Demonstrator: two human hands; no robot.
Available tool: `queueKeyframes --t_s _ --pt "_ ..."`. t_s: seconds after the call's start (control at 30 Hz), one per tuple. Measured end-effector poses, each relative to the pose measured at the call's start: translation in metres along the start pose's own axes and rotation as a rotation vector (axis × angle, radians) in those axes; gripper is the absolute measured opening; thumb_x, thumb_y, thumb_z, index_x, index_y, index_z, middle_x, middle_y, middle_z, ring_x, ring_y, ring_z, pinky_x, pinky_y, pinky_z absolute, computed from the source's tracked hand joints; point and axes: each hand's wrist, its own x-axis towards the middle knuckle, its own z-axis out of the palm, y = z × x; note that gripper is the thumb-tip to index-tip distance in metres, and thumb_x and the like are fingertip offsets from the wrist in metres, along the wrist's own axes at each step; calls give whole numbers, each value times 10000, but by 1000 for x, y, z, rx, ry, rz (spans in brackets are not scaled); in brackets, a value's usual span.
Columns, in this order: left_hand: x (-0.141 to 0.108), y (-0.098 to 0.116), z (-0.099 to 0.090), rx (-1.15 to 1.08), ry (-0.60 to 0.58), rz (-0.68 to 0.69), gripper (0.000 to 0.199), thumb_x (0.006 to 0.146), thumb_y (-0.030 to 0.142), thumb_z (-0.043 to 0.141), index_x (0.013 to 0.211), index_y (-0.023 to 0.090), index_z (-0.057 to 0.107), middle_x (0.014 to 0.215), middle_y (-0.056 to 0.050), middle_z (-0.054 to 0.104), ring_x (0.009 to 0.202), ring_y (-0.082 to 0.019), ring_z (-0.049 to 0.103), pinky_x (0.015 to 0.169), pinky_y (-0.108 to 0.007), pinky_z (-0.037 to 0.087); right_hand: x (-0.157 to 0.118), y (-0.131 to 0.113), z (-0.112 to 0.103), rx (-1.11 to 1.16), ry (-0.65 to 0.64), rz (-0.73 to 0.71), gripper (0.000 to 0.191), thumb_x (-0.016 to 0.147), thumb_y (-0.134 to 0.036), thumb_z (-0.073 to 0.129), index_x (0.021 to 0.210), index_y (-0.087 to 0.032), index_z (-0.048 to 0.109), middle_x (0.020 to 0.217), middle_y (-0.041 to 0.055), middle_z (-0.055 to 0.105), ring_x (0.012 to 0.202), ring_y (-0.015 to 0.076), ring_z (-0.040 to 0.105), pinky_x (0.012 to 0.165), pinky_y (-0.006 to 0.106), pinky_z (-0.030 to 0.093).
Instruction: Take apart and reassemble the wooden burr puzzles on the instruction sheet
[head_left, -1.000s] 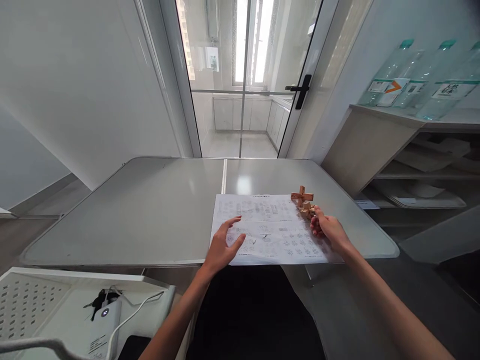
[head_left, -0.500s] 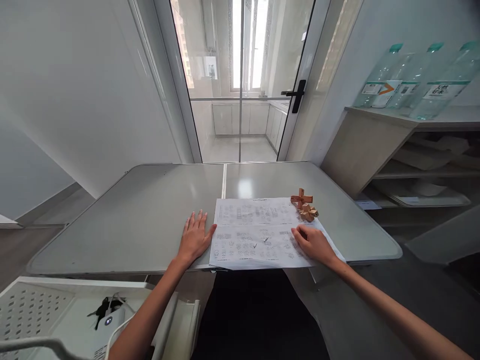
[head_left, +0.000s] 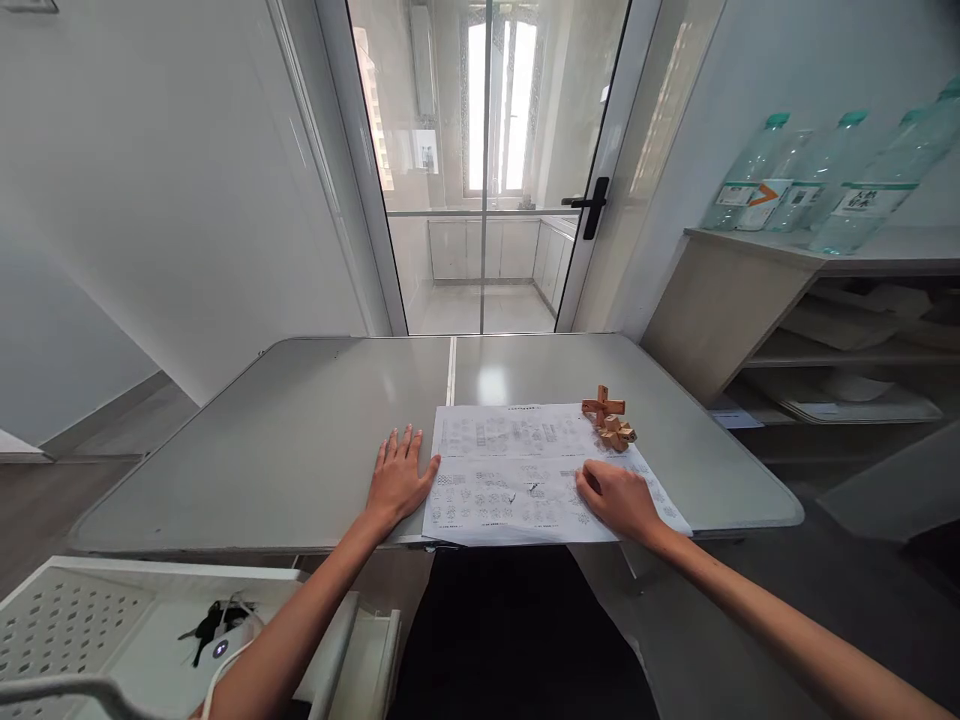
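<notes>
Printed paper sheets (head_left: 495, 470), covered in small diagrams and text, lie at the table's near edge. My left hand (head_left: 399, 478) rests flat on the tabletop with its fingers spread, its thumb at the sheets' left edge. Over the right part of the paper is my right hand (head_left: 616, 497), its fingers curled into a loose fist. Whatever is inside that fist, if anything, is hidden. Two interlocking wooden puzzles, a cross-shaped one (head_left: 602, 403) and a knobbly one (head_left: 617, 433), sit at the paper's upper right corner, just beyond my right hand.
The pale table (head_left: 337, 420) reaches back to a glass door (head_left: 450, 270). At lower left, a white basket (head_left: 82, 590) holds keys (head_left: 202, 628) and a small white device (head_left: 223, 648). On the right, a shelf unit (head_left: 750, 300) carries several plastic bottles (head_left: 862, 200).
The view has tilted slightly upward. My right hand has curled more tightly and turned a little on the paper. My left hand stays flat; the wooden puzzles have not moved.
</notes>
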Motion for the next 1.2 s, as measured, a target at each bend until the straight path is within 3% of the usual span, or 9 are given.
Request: queueKeyframes --t_s 1.0,1.2 --pt "-16 -1 1 -16 51 4 629 1054 493 304 1567 155 442 1665 -92 372 1564 -297 307 1290 -489 245 -2 -8 -1 -1 25 -13 341 1009 -349 415 746 -197 571 729 40 671 608 166 554 592 306 208" --pt "-22 2 -1 -18 24 -11 658 1056 522 271 1586 157 409 1680 -80 342 1580 -293 267 1298 -479 221 -3 -7 1 11 24 -15 348 1020 -349 408 753 -196 571 732 35 665 624 165 557 588 299 220"
